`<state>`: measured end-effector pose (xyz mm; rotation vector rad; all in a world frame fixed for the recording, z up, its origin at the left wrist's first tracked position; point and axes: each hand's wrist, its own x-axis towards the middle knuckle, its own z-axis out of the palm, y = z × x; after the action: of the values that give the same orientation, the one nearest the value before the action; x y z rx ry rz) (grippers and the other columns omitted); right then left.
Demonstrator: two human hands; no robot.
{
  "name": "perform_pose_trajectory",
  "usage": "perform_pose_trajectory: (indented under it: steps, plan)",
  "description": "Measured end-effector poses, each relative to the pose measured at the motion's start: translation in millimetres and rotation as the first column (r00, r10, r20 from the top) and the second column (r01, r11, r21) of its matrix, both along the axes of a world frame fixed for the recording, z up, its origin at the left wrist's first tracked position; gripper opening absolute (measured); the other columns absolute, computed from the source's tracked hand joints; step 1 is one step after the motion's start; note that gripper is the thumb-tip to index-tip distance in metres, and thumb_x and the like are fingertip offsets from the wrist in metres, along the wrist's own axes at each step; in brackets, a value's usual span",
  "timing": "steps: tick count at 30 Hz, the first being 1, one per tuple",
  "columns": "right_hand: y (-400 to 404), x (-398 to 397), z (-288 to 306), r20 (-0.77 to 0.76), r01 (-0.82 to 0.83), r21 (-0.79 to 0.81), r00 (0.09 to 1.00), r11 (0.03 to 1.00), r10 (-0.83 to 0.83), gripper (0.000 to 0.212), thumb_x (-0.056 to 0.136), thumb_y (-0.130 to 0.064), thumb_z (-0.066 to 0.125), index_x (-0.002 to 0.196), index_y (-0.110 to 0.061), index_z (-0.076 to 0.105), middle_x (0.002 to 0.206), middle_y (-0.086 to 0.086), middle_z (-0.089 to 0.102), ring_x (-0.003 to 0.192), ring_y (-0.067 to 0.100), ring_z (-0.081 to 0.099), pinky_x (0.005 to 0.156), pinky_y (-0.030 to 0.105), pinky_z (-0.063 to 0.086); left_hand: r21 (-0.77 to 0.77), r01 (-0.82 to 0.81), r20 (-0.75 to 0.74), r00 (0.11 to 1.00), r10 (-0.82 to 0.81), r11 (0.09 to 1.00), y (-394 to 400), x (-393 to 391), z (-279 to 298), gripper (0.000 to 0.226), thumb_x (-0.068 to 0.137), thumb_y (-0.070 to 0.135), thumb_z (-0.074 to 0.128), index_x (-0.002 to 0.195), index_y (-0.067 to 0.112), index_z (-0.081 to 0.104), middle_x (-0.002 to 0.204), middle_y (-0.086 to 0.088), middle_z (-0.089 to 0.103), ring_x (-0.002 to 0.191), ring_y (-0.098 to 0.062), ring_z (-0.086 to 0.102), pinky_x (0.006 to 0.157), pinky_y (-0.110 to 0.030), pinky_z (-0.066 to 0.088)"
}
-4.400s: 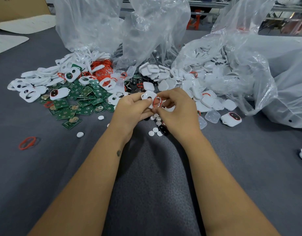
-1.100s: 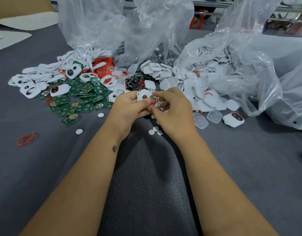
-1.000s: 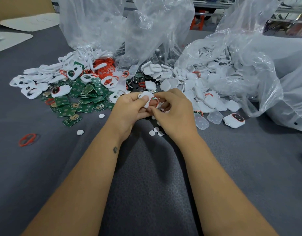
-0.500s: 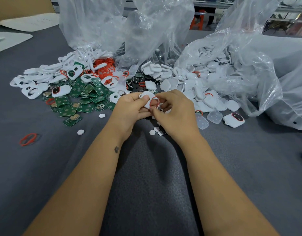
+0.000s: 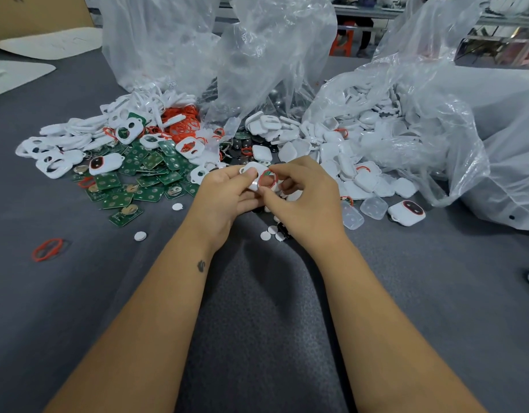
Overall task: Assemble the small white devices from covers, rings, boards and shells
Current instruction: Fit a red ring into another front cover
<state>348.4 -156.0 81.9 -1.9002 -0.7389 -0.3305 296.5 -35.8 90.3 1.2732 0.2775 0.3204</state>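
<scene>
My left hand grips a small white cover between thumb and fingers, just above the grey table. My right hand pinches a thin red ring against the cover's round opening; a bit of green shows inside the ring. Green boards lie in a pile to the left, with white covers and loose red rings beyond them. White shells spill from the bag on the right. One assembled white device sits right of my hands.
Clear plastic bags stand behind the piles and to the right. Small white discs and a stray red ring lie on the grey cloth. Two clear caps rest near the assembled device.
Both hands have stayed in place over the same spot. The right fingers have shifted slightly, and the red ring now shows as a fuller circle on the cover.
</scene>
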Motion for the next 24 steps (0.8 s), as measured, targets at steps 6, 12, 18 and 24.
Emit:
perform_pose_trajectory:
  steps: [6, 12, 18, 24]
  plan:
    - [-1.1, 0.2, 0.0, 0.000, -0.003, 0.001, 1.000, 1.000, 0.003, 0.023, 0.075, -0.010, 0.074, 0.096, -0.019, 0.075, 0.088, -0.008, 0.060, 0.072, 0.003, 0.057, 0.069, 0.009, 0.044, -0.009, 0.003, -0.007, 1.000, -0.003, 1.000, 0.6, -0.5, 1.0, 0.021, 0.101, 0.008, 0.047, 0.090, 0.008, 0.065, 0.077, -0.003, 0.075, 0.069, -0.012, 0.072, 0.062, -0.021, 0.056]
    - [-0.1, 0.4, -1.4, 0.012, -0.010, 0.032, 1.000, 0.999, 0.010, 0.024, 0.075, -0.009, 0.073, 0.096, -0.021, 0.076, 0.087, -0.007, 0.059, 0.072, -0.002, 0.056, 0.070, 0.012, 0.046, 0.008, -0.015, 0.004, 1.000, 0.015, 1.000, 0.2, 0.0, 0.4, 0.022, 0.101, 0.007, 0.046, 0.092, 0.010, 0.066, 0.075, 0.000, 0.074, 0.067, -0.010, 0.070, 0.063, -0.020, 0.056]
    - [0.9, 3.1, -1.9, 0.025, -0.002, 0.010, 1.000, 1.000, 0.002, 0.028, 0.078, -0.010, 0.076, 0.104, -0.018, 0.076, 0.088, -0.003, 0.060, 0.069, -0.006, 0.053, 0.069, 0.007, 0.042, 0.086, 0.037, 0.053, 0.998, -0.042, 0.996, 4.3, -0.9, -5.5, 0.017, 0.092, 0.004, 0.059, 0.090, 0.015, 0.072, 0.086, -0.004, 0.074, 0.075, -0.010, 0.069, 0.073, -0.022, 0.056]
    - [0.7, 2.3, -1.3, -0.031, -0.037, 0.053, 0.999, 0.998, 0.039, 0.028, 0.077, -0.003, 0.078, 0.104, -0.008, 0.075, 0.082, -0.007, 0.054, 0.067, -0.013, 0.053, 0.061, 0.000, 0.038, 0.087, 0.070, 0.084, 0.993, -0.078, 0.994, 7.4, -1.9, -8.1, 0.022, 0.091, 0.003, 0.061, 0.086, 0.019, 0.075, 0.087, -0.005, 0.074, 0.077, -0.010, 0.069, 0.074, -0.020, 0.056]
